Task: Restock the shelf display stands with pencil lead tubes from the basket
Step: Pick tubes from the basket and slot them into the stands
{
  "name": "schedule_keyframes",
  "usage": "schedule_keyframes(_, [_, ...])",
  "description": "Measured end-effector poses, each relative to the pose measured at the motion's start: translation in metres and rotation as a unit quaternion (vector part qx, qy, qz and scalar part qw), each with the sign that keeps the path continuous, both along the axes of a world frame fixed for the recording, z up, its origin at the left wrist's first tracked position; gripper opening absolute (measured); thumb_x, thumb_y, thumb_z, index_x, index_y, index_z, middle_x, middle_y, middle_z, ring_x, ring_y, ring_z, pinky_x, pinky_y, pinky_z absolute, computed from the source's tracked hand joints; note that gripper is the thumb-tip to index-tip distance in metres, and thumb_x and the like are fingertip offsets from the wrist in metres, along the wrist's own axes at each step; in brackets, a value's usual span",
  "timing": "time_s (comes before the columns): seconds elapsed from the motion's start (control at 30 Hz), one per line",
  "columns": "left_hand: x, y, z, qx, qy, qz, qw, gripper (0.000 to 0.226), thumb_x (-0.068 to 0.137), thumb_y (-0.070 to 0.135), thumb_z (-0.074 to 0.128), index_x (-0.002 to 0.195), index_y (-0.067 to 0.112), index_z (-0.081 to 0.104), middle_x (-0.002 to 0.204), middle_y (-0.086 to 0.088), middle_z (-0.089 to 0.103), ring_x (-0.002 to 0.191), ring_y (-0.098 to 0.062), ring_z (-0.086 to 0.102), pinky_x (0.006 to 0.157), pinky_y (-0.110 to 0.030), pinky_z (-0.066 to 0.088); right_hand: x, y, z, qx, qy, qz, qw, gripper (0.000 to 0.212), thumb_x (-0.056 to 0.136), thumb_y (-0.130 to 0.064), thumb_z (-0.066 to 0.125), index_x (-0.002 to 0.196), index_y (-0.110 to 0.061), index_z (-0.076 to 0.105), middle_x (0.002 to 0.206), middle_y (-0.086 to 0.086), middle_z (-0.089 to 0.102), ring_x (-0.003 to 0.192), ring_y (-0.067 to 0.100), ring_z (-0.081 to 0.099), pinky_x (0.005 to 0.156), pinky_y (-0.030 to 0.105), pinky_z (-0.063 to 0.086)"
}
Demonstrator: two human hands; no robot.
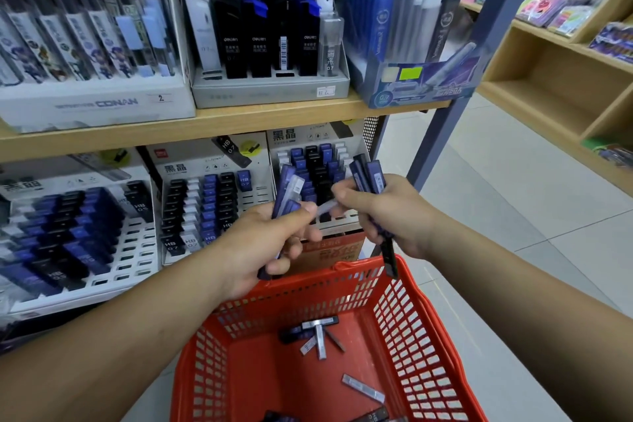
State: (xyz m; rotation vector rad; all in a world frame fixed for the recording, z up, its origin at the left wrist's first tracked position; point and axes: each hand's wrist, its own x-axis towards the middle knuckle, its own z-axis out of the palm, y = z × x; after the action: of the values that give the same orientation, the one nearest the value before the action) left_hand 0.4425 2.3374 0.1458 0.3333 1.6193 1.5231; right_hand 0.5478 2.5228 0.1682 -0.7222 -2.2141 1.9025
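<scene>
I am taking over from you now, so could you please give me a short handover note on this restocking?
Left hand grips a bunch of blue tubes.
Right hand grips a second bunch; a clear tube sits between both hands' fingertips.
Basket holds several loose tubes.
Lower-shelf stands are partly filled, with empty slots.
Left: slot the held tubes, then empty the basket.

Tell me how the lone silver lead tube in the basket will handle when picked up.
The silver tube looks rigid and flat-sided, so probably stiff and unlikely to roll. Slim, so likely light. Flat on the basket floor, it may slide when pinched.
</scene>
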Motion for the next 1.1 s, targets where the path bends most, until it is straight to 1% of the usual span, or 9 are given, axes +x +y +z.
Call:
schedule_keyframes(0.17, [-0.006, -0.006, -0.001, -0.012, 0.012, -0.002, 1.0, 0.026, 0.098, 0.012, 0.069, 0.124, 0.01, 0.065, 0.101, -0.016, 0.077, 0.057, -0.011, 0.048, 0.037, -0.022, 0.026, 0.007, 0.014, 0.0, 0.0, 0.015, -0.002, 1.0, 0.027, 0.095, -0.011, 0.072, 0.119, -0.024, 0.07, 0.049, 0.009, 0.043, 0.041, 0.021, 0.038, 0.049, 0.031, 0.033])
schedule_keyframes(0.3, [-0.006, -0.006, -0.002, -0.014, 0.013, 0.001, 1.0, 0.026, 0.097, 0.011, 0.07, 0.123, 0.012, 0.066, 0.099, -0.015, 0.077, 0.057, -0.011, 0.047, 0.038, -0.022, 0.025, 0.005, 0.015, -0.004, -0.063, 0.046, -0.024, 0.997, 0.029, 0.094, -0.007, 0.071, 0.122, -0.01, 0.064, 0.048, 0.002, 0.05, 0.039, 0.021, 0.035, 0.052, 0.035, 0.029])
schedule_keyframes(0.4, [-0.004, -0.003, -0.005, -0.016, 0.007, 0.002, 1.0, 0.027, 0.096, 0.017, 0.072, 0.121, 0.011, 0.066, 0.079, -0.009, 0.069, 0.052, -0.011, 0.04, 0.039, -0.022, 0.024, 0.005, 0.017, -0.009, -0.072, 0.051, -0.054, 0.995, 0.022, 0.095, -0.009, 0.071, 0.116, -0.004, 0.065, 0.048, 0.005, 0.048, 0.039, 0.021, 0.034, 0.051, 0.035, 0.029])
schedule_keyframes(0.5, [-0.002, 0.001, -0.007, -0.05, 0.012, 0.0, 0.999, 0.036, 0.094, 0.034, 0.074, 0.122, 0.011, 0.066, 0.065, 0.002, 0.044, 0.05, -0.01, 0.032, 0.041, -0.024, 0.022, 0.006, 0.022, -0.007, 0.037, 0.052, -0.096, 0.993, 0.015, 0.093, -0.013, 0.076, 0.105, -0.007, 0.069, 0.054, 0.0, 0.058, 0.041, 0.019, 0.043, 0.044, 0.032, 0.038])
schedule_keyframes(0.57, [-0.003, 0.004, -0.006, -0.072, -0.012, -0.014, 0.997, 0.049, 0.091, 0.052, 0.071, 0.119, 0.011, 0.067, 0.065, 0.003, 0.043, 0.05, -0.01, 0.032, 0.042, -0.023, 0.022, 0.006, 0.03, -0.005, 0.127, 0.062, -0.125, 0.982, 0.009, 0.092, -0.015, 0.077, 0.098, -0.013, 0.071, 0.069, -0.001, 0.066, 0.046, 0.012, 0.054, 0.044, 0.03, 0.047])
schedule_keyframes(0.63, [-0.004, 0.006, -0.007, -0.068, -0.064, -0.031, 0.995, 0.055, 0.093, 0.064, 0.06, 0.111, 0.012, 0.063, 0.067, 0.001, 0.048, 0.051, -0.012, 0.035, 0.041, -0.021, 0.022, 0.005, 0.039, -0.008, 0.202, 0.061, -0.141, 0.967, 0.008, 0.092, -0.019, 0.076, 0.098, -0.018, 0.071, 0.082, -0.003, 0.07, 0.062, 0.006, 0.063, 0.053, 0.027, 0.055])
schedule_keyframes(0.73, [-0.003, 0.01, -0.01, -0.037, -0.116, -0.021, 0.992, 0.037, 0.104, 0.05, 0.044, 0.108, 0.014, 0.056, 0.069, -0.004, 0.051, 0.048, -0.014, 0.035, 0.038, -0.019, 0.02, 0.004, 0.045, -0.019, 0.291, 0.027, -0.109, 0.95, 0.012, 0.093, -0.025, 0.075, 0.104, -0.024, 0.069, 0.093, -0.007, 0.07, 0.085, 0.012, 0.065, 0.072, 0.028, 0.054])
schedule_keyframes(0.87, [0.0, 0.014, -0.013, -0.005, -0.125, 0.001, 0.992, 0.033, 0.109, 0.04, 0.048, 0.111, 0.008, 0.059, 0.071, -0.006, 0.053, 0.048, -0.013, 0.035, 0.036, -0.018, 0.019, 0.002, 0.049, -0.03, 0.344, 0.009, -0.062, 0.937, 0.016, 0.095, -0.025, 0.073, 0.108, -0.031, 0.065, 0.101, -0.003, 0.071, 0.094, 0.027, 0.064, 0.084, 0.042, 0.057])
schedule_keyframes(1.1, [0.002, 0.013, -0.012, 0.001, -0.078, -0.005, 0.997, 0.04, 0.106, 0.044, 0.051, 0.115, 0.006, 0.061, 0.076, -0.007, 0.059, 0.051, -0.013, 0.042, 0.036, -0.02, 0.024, 0.001, 0.053, -0.026, 0.452, -0.026, -0.013, 0.892, 0.019, 0.095, -0.028, 0.071, 0.112, -0.033, 0.066, 0.103, -0.002, 0.074, 0.096, 0.028, 0.066, 0.081, 0.046, 0.059])
